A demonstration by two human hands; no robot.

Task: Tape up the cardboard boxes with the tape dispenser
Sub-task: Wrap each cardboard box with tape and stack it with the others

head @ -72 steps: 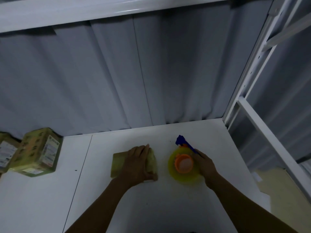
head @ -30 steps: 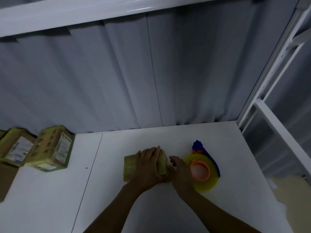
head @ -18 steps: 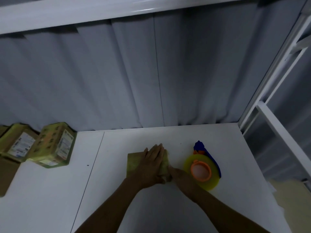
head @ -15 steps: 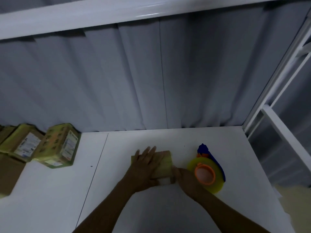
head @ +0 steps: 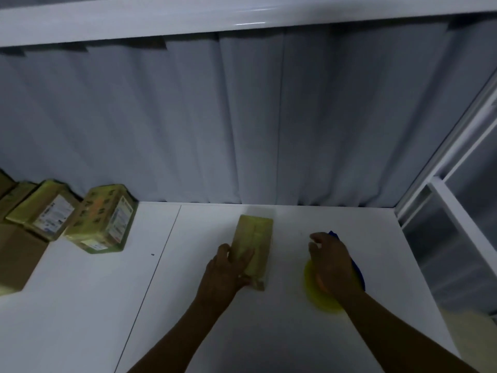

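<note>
Head view: a small oblong yellow-taped cardboard box point(head: 255, 243) lies flat mid-table, its long axis running away from the person. The left hand point(head: 227, 267) is pressed, fingers spread, on its near left edge. The right hand point(head: 331, 262) is curled over a yellow-and-blue tape dispenser point(head: 320, 298) just right. Two labelled yellow taped boxes point(head: 103, 220) are seen clearly at the white table point(head: 80, 305)'s left; more are cut off.

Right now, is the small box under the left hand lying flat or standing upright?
Lying flat. The small box rests on its broad face on the white table, and the left hand presses on its near end.
</note>
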